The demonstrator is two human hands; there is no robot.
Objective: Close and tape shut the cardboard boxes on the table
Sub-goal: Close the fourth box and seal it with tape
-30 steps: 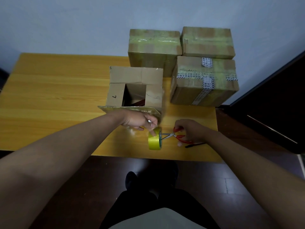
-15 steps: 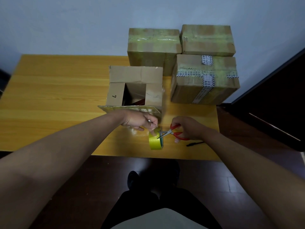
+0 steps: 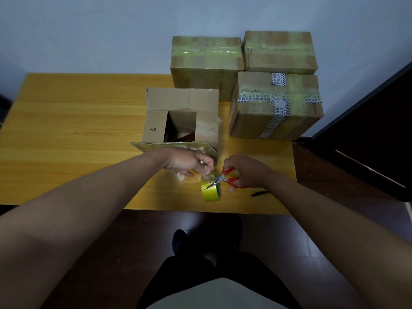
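The cardboard boxes (image 3: 276, 105) that are already taped sit stacked at one o'clock on the table (image 3: 66, 130), while the open box (image 3: 181, 118) stands at centre, its flaps still apart, likely awaiting a strip. At five o'clock from it hangs the yellow tape roll (image 3: 210, 191), held up so the blades can reach. The left hand (image 3: 189, 162) pinches the tape's free end, wrist bent down; the right hand (image 3: 247, 171), fingers curled through the handles, angles the red scissors (image 3: 225, 179) toward the roll.
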